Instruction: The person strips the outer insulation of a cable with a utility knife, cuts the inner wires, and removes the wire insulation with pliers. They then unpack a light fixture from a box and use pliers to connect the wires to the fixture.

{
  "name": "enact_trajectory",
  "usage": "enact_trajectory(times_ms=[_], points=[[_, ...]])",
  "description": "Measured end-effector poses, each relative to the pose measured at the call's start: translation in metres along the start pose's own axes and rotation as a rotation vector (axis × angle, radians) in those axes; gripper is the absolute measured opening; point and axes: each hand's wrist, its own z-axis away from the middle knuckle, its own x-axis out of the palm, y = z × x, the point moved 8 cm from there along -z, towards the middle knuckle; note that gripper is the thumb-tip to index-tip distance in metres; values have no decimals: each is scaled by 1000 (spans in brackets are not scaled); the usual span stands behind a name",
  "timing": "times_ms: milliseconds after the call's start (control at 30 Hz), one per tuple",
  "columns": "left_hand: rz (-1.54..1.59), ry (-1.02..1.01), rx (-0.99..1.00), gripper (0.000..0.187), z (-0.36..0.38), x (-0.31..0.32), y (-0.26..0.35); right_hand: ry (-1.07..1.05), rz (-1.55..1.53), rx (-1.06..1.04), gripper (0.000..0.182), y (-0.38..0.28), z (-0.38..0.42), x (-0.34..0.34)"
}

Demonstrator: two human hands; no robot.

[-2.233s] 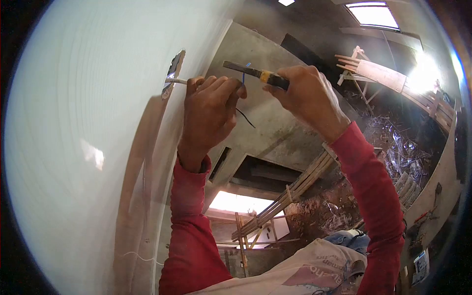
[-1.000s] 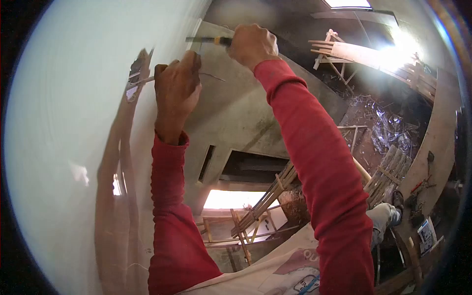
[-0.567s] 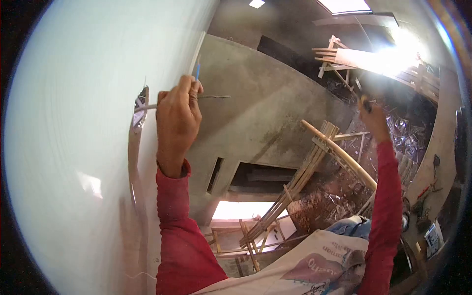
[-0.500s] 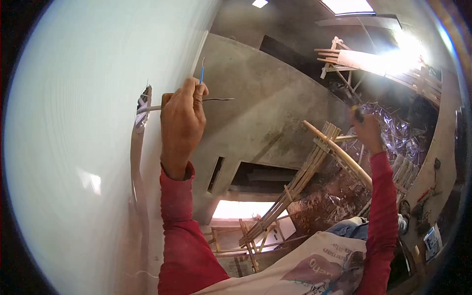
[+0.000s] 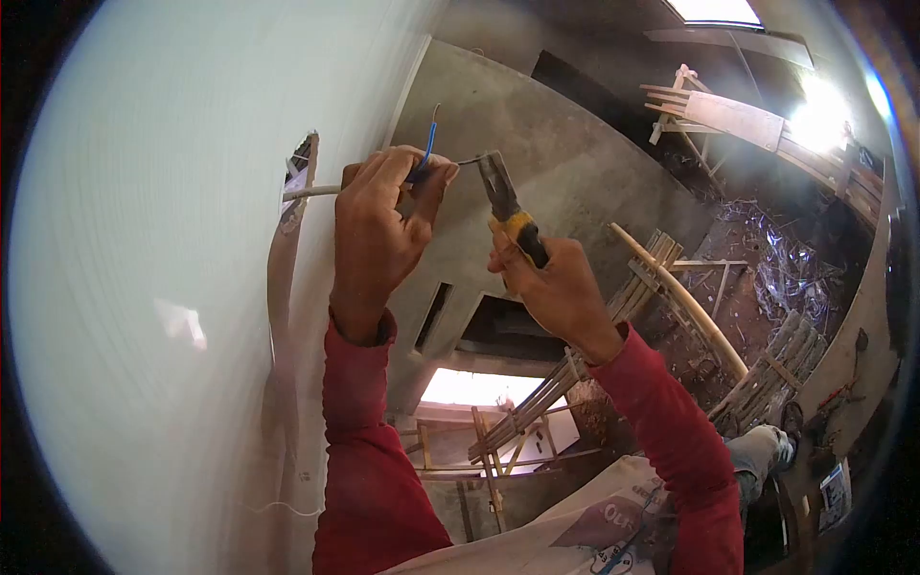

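My left hand (image 5: 381, 220) is closed on an electrical cable (image 5: 316, 192) that comes out of a slot (image 5: 307, 153) in the pale glossy surface. From between its fingers a blue wire (image 5: 428, 144) with a bare tip sticks up, and a thin dark wire (image 5: 467, 161) points right. A pair of pliers (image 5: 496, 187) with yellow-and-black handles is in my right hand (image 5: 561, 287), whose fingers wrap around them. The jaws are at the dark wire's end; whether they are clamped on it cannot be made out.
Wooden scaffolding (image 5: 690, 316) stands below at right, with a plank platform (image 5: 738, 120) farther up. Crumpled plastic (image 5: 795, 268) and debris lie on the floor. A grey wall (image 5: 537, 144) with openings is behind my hands. My shoe (image 5: 792, 422) shows at lower right.
My right hand has swung in from the far right, bringing the pliers to the dark wire's end. My left hand keeps hold of the cable and appears slightly farther right.
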Motion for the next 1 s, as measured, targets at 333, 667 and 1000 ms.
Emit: enact_trajectory(times_ms=[333,667,1000], points=[[-6,84,56,16,2,-2,2,113,42,-80,42,-32,-26,-3],[-215,-43,-26,21,2,15,-4,177,581,-98,28,-26,-69,-21],[-520,-50,-67,32,-10,34,-36,252,922,-95,23,-61,-149,-12]])
